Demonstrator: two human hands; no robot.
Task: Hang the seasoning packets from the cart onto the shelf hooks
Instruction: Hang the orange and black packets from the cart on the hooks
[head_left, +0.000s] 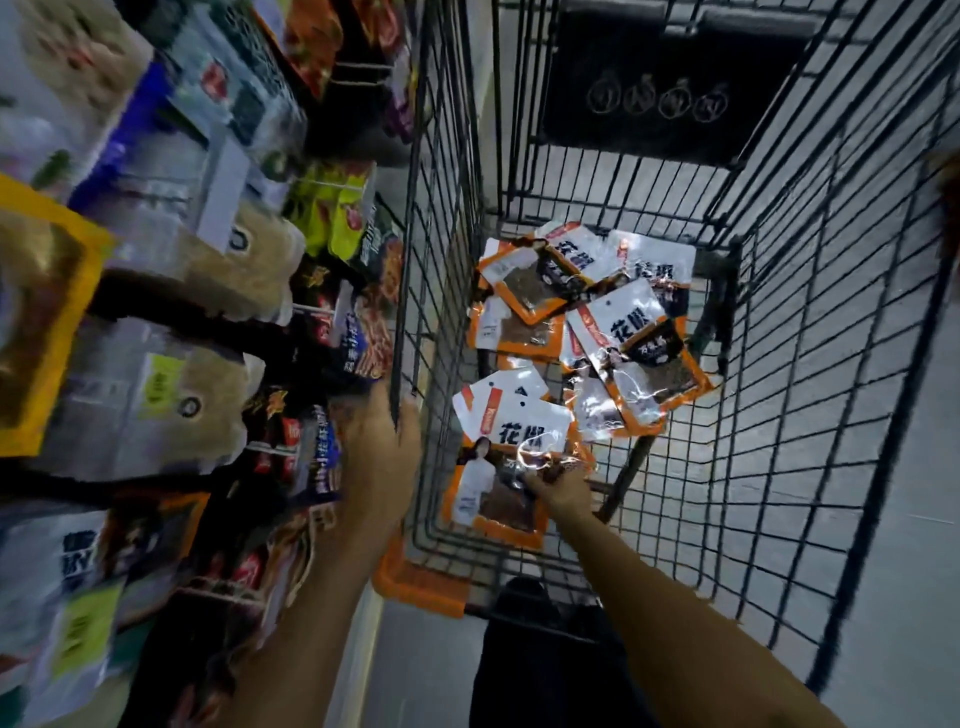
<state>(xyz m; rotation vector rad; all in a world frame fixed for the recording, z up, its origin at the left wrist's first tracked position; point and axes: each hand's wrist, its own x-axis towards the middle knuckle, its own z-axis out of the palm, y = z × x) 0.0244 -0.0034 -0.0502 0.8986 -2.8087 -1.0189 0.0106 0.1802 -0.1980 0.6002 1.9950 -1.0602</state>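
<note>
Orange-bordered white packets (587, 332) with black lettering, black wire cart (810, 291), yellow-edged bag (47, 312)

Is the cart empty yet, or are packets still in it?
Not empty. Several orange-and-white seasoning packets lie on the floor of the wire cart; the right hand grips the nearest packet.

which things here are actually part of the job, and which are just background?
Job: seasoning packets heaped in the cart; near packet, gripped by the right hand; left hand, gripping the cart's rim.
Just there: hanging shelf goods, blurred; yellow-green packs; dark panel beyond the cart. The hooks are too blurred to pick out.
</note>
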